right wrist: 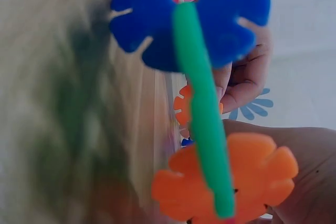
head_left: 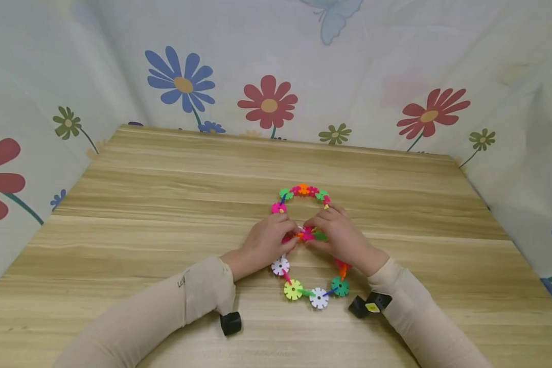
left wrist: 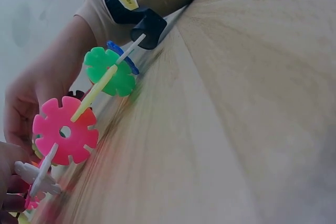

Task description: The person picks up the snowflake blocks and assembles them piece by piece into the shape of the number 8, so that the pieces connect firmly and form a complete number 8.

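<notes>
Slotted flower-shaped plastic discs are joined into a chain of two loops on the table. My left hand (head_left: 264,241) pinches the chain near its middle, around red and orange discs. Facing it, my right hand (head_left: 345,239) holds the middle from the right, with a pink disc (head_left: 307,233) between both sets of fingertips and a green disc (head_left: 321,235) under the fingers. Close up in the left wrist view are a pink disc (left wrist: 81,137) and a green disc (left wrist: 97,66). The right wrist view shows a blue disc (right wrist: 157,38) and an orange disc (right wrist: 257,166) joined by an edge-on green disc (right wrist: 202,108).
The upper loop, with an orange disc (head_left: 303,189) at its top, lies beyond the hands. Nearer the body, the lower loop includes a yellow disc (head_left: 289,290) and a white disc (head_left: 319,305). Black wrist cameras hang by both sleeves. Flowered cloth surrounds the wooden table (head_left: 165,179).
</notes>
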`<act>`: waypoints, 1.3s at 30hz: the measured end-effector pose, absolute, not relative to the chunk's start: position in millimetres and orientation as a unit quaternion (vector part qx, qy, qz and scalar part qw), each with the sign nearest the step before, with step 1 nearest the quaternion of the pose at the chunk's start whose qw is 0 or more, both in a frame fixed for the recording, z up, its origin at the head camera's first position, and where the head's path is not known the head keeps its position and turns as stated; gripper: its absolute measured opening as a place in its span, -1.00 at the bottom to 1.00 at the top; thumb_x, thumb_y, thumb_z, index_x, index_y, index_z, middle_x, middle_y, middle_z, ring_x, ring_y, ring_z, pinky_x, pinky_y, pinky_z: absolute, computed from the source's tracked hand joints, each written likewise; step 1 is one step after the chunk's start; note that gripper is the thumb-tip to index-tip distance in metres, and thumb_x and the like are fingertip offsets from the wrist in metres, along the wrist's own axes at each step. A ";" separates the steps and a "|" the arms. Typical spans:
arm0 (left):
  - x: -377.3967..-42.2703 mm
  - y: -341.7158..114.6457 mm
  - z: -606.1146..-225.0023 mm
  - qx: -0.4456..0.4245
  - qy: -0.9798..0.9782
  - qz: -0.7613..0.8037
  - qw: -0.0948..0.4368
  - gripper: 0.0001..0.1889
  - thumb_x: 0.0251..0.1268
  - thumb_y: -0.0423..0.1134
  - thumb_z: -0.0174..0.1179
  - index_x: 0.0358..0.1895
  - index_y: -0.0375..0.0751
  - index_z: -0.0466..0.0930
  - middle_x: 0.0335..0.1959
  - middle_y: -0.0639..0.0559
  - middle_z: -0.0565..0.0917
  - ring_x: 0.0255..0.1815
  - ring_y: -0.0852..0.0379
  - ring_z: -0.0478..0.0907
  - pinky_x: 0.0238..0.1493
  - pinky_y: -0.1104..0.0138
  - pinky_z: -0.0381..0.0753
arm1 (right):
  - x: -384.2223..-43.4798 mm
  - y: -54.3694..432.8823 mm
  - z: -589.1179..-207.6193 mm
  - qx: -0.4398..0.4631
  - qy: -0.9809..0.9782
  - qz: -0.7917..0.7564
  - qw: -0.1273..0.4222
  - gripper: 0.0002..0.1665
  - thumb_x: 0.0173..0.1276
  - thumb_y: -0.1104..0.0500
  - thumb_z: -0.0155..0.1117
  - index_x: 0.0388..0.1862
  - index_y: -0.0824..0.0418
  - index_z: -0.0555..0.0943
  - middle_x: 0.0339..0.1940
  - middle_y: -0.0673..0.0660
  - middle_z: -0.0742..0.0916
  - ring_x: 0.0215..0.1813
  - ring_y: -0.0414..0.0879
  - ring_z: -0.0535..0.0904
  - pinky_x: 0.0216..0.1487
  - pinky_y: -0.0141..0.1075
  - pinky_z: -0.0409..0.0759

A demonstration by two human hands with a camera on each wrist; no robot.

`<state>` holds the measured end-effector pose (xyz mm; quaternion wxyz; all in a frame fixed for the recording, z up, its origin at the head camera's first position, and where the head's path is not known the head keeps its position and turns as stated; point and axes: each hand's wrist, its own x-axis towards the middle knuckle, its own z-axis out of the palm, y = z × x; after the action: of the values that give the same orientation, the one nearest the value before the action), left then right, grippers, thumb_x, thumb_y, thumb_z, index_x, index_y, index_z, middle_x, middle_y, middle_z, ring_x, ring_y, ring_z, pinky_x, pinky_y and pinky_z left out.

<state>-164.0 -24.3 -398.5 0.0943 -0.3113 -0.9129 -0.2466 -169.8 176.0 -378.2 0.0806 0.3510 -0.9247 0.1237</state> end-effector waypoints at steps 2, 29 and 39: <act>-163.8 -24.2 -397.3 -0.311 -0.913 -0.247 0.094 -0.92 0.14 -0.25 0.33 -0.30 -0.13 0.69 -0.39 0.08 0.58 -0.36 0.18 0.48 -0.35 0.39 0.50 | -170.1 175.7 -378.1 0.351 -0.925 0.124 0.079 -0.57 0.10 -0.01 0.50 -0.11 0.18 0.67 -0.13 0.07 0.76 0.05 0.02 0.61 0.40 0.17 0.24; -163.0 -28.4 -395.3 -0.313 -0.914 -0.238 0.097 -0.94 0.17 -0.24 0.32 -0.34 -0.13 0.69 -0.39 0.07 0.65 -0.32 0.15 0.50 -0.28 0.35 0.52 | -168.7 167.2 -385.4 0.376 -0.910 0.144 0.095 -0.61 0.14 0.01 0.46 -0.16 0.24 0.71 -0.18 0.09 0.76 0.01 0.02 0.59 0.18 0.03 0.44; -167.0 -31.6 -392.7 -0.307 -0.916 -0.242 0.090 -0.92 0.18 -0.22 0.32 -0.33 -0.13 0.68 -0.37 0.06 0.66 -0.29 0.14 0.53 -0.24 0.31 0.55 | -170.8 165.9 -390.7 0.355 -0.913 0.172 0.107 -0.57 0.11 0.02 0.49 -0.10 0.23 0.70 -0.14 0.11 0.74 0.03 0.03 0.57 0.25 0.03 0.40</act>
<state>-167.0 -31.6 -392.7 0.0902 -0.3074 -0.9159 -0.2418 -170.8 165.9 -390.7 0.1075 0.3549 -0.9126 0.1724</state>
